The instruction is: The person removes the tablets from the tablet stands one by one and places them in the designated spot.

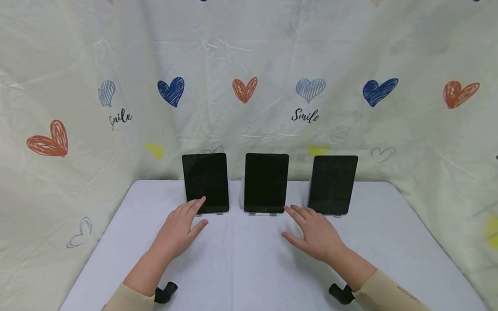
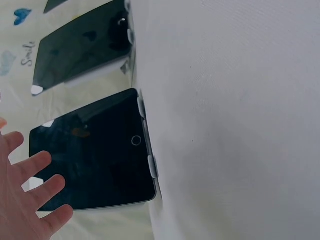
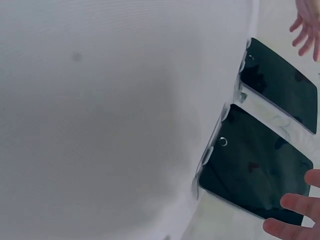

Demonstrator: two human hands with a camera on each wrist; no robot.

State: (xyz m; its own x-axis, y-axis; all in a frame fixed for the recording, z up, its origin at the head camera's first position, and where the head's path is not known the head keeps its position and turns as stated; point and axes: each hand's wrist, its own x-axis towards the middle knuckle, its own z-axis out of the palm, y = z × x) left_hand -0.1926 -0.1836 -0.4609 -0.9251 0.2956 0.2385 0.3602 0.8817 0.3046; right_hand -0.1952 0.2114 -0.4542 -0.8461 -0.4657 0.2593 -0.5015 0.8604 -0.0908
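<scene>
Three dark-screened tablets stand on small stands in a row near the far edge of the white surface (image 1: pixel 245 265): left tablet (image 1: pixel 207 182), middle tablet (image 1: pixel 266 182), right tablet (image 1: pixel 332 184). Left hand (image 1: pixel 179 230) is flat, fingers straight, fingertips at the lower left corner of the left tablet; contact can't be confirmed. Right hand (image 1: pixel 315 233) is also released, fingers spread, hovering low between the middle and right tablets, holding nothing. Looks like the reach phase, no grasp yet. Next move likely needs fingers closing round a tablet's edges without tipping its stand.
</scene>
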